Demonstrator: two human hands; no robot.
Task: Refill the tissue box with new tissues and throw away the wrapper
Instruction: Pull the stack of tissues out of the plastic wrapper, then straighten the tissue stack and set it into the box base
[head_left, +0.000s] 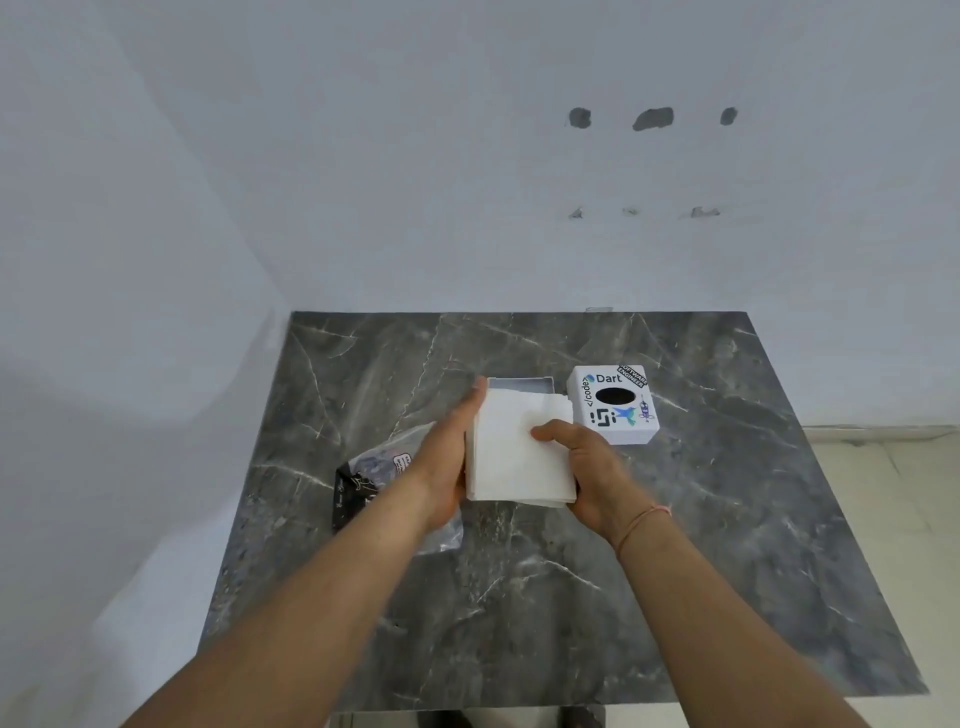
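White tissues (514, 457) being loaded: both hands are gripping the stack.
Left hand (451, 457) and right hand (592, 467) are clamping its sides above the open box base (519, 385), mid-table; next, align and lower squarely. Lid (615, 404) and wrapper (374, 478) are lying aside.

Both forearms reach toward twelve o'clock, left hand (451, 457) flat-palmed, right hand (589, 467) with fingers (550, 432) curled, palms facing each other.
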